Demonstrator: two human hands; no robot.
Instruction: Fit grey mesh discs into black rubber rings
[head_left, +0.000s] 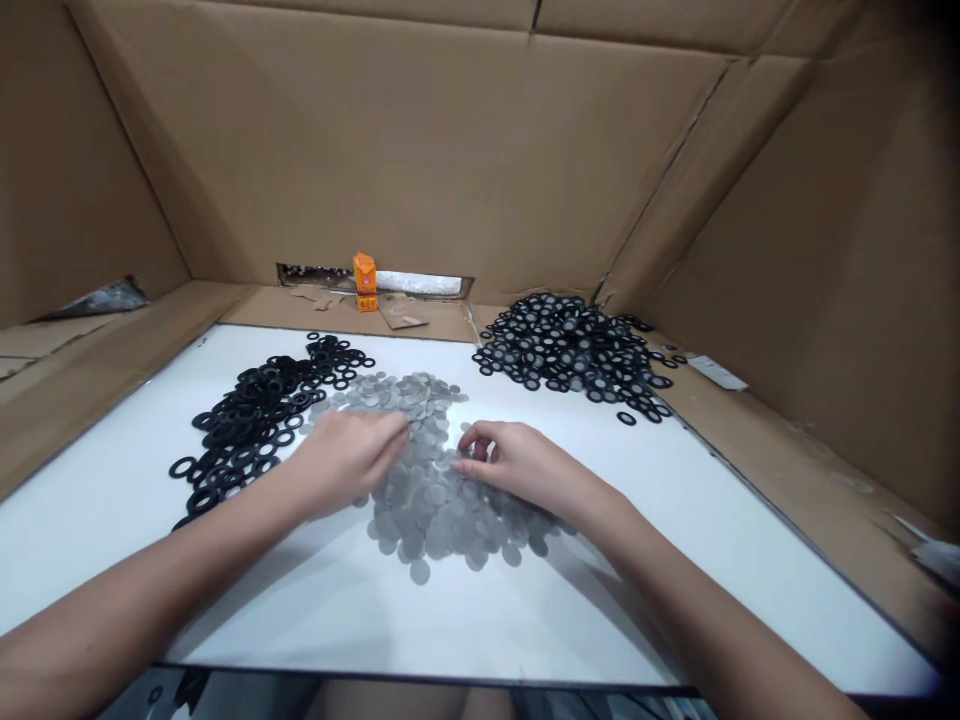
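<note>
My left hand (351,455) is over the left side of a loose heap of flat grey discs (442,515). Its fingers are bent and pressed together, and what they hold, if anything, is hidden. My right hand (510,458) hovers at the heap's right side, fingers curled, with a small gap between thumb and forefinger. Nothing shows in that gap. Left of my left hand lies a spread of black rings (255,410), some touching the grey discs. At the back right is a pile of black rings with grey centres (566,345).
Tall cardboard walls (375,150) enclose the white tabletop (322,610) at the back and sides. An orange carton (365,280) stands by a slot in the back wall. A white label-like piece (716,372) lies on the right cardboard ledge.
</note>
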